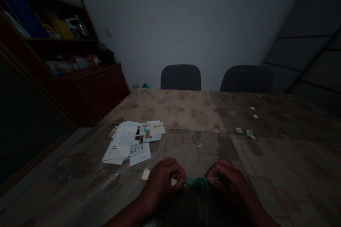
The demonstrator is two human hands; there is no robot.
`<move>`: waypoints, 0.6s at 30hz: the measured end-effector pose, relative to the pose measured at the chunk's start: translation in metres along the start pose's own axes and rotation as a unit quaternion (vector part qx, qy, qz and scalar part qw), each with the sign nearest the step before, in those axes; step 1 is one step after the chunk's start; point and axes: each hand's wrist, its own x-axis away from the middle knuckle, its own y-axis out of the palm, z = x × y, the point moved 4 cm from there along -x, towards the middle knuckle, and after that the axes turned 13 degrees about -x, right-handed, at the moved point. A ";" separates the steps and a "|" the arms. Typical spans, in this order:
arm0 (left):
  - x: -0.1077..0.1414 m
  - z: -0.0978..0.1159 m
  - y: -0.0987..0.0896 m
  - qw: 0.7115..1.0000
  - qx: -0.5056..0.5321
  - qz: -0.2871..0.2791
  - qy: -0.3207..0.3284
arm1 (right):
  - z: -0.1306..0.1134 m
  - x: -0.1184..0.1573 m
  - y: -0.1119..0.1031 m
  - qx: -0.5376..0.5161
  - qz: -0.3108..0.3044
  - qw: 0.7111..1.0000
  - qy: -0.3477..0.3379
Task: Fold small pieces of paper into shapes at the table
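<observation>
One green item (pixel 197 184) — between both hands (pixel 168 175)

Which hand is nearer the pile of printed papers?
Left: the left hand is close to the printed papers, off their near right side; the right hand is farther right, across the green item that both hold.

1. I see one small green piece (pixel 197 183), soft-looking and thin, its green patchy and darker in places; the dim light hides from me exactly what it is.
2. I have it stretched roughly level from side to side, one end pinched in the left hand (pixel 166 181), the other in the right hand (pixel 226 176).
3. I can't tell whether its underside touches the patterned surface (pixel 186 156).
</observation>
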 end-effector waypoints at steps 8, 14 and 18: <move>-0.001 -0.019 -0.013 0.998 -0.048 0.023 -0.041 | 0.005 0.002 -0.015 -0.031 0.040 0.997 0.055; -0.003 0.000 -0.011 0.998 0.004 0.003 0.062 | 0.008 -0.001 -0.005 -0.064 -0.028 0.995 0.075; 0.000 0.009 0.003 0.995 0.019 -0.008 0.099 | 0.008 0.000 0.008 -0.042 -0.026 0.998 0.040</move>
